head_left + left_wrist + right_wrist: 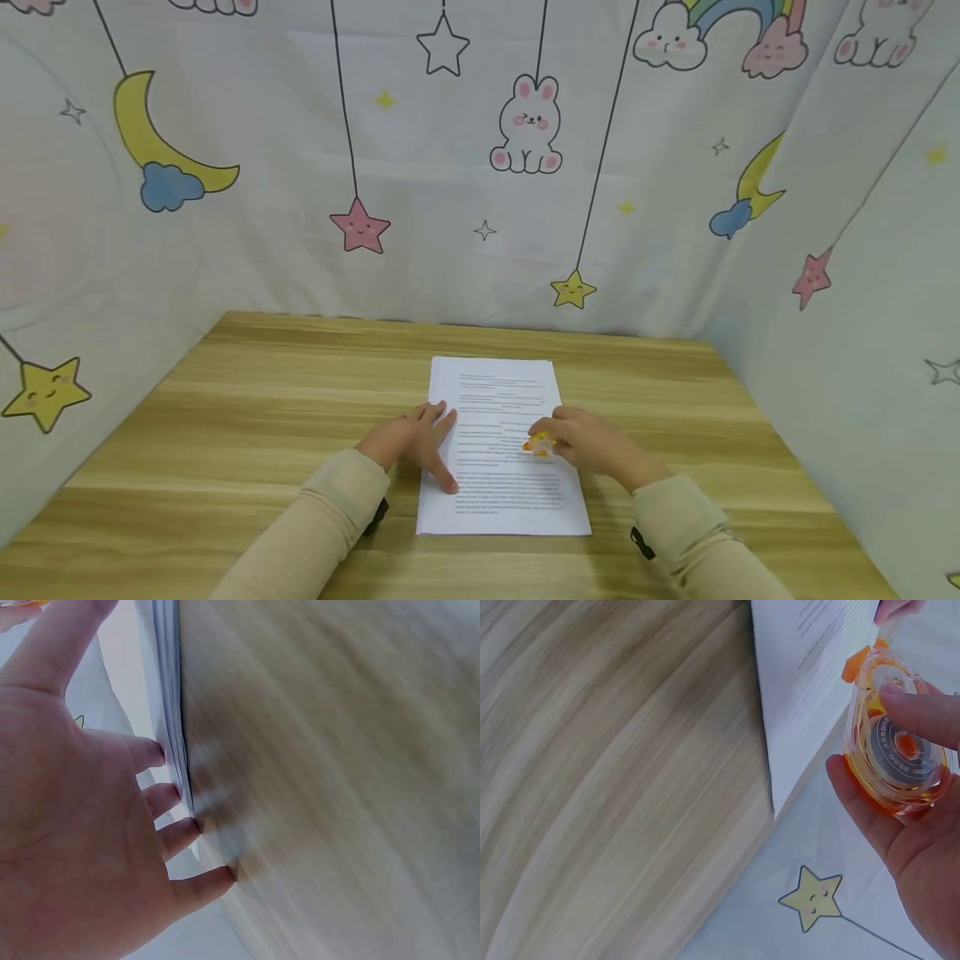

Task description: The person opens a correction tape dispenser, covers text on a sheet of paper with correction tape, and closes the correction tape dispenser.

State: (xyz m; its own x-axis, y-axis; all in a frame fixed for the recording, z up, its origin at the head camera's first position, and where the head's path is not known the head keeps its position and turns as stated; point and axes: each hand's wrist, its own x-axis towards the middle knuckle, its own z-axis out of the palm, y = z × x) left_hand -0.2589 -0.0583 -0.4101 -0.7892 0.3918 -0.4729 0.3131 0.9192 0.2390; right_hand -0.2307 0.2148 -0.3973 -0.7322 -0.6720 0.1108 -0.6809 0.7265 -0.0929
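Observation:
A stack of printed paper lies on the wooden table, its several sheets showing at the edge in the left wrist view. My left hand rests at the stack's left side with fingers spread; the thumb lies on the top sheet, and in the left wrist view some fingertips touch the edge and the tabletop. My right hand holds a clear and orange correction tape dispenser between thumb and fingers, over the right part of the page. The dispenser's orange tip points toward the printed text; whether it touches the paper I cannot tell.
The wooden table extends around the stack on every side. White cloth walls with printed stars, moons and rabbits stand at the back and both sides. Dark straps show at both wrists under beige sleeves.

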